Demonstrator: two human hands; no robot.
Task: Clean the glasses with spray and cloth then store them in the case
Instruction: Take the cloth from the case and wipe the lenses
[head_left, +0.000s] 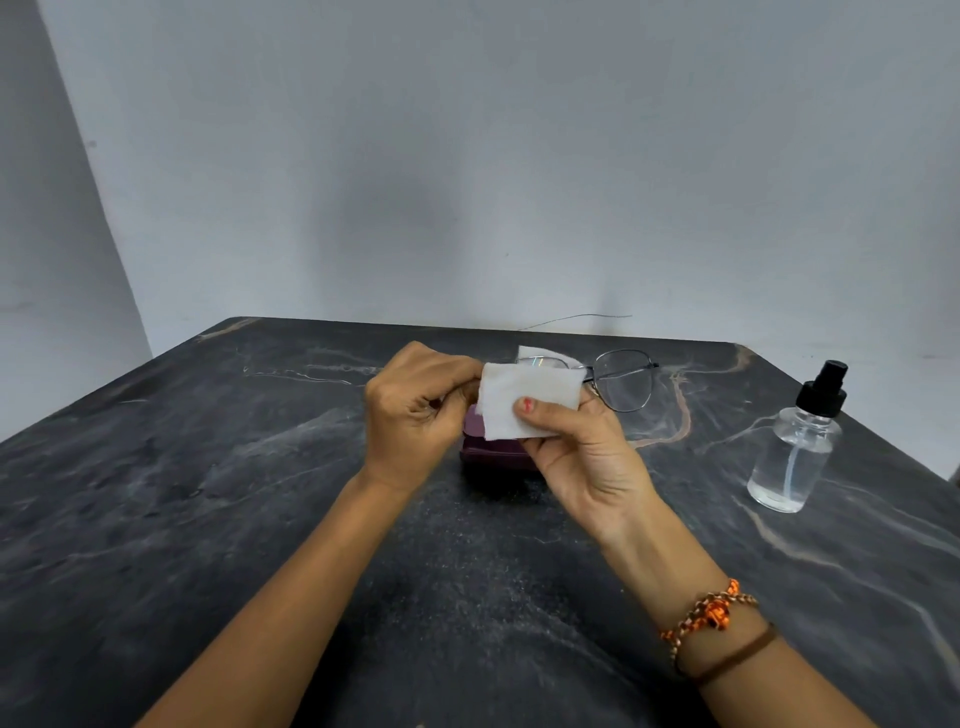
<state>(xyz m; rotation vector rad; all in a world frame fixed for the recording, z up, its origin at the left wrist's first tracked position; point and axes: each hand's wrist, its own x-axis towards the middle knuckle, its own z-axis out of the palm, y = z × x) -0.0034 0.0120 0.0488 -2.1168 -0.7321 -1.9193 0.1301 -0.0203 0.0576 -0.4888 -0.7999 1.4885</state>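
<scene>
So both sets of fingers are pinched on the white cloth (524, 400), folded over one lens of the glasses (621, 382): right hand (582, 452) thumb on top, left hand (415, 415) curled tight. Purple case (498, 452) sits right underneath, spray bottle (797, 441) well off right on the table (208, 493).

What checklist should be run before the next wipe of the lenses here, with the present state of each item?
1. Cloth folded over one lens: ok, right hand pinches it there.
2. Glasses steadied: ok, left hand grips the covered end.
3. Other lens free and uncovered: ok, it sticks out to the right.
4. Spray bottle upright, clear of the hands: ok, standing on the table.
5. Case ready: cannot tell, mostly hidden under the hands.
6. Lens already sprayed: cannot tell.
</scene>
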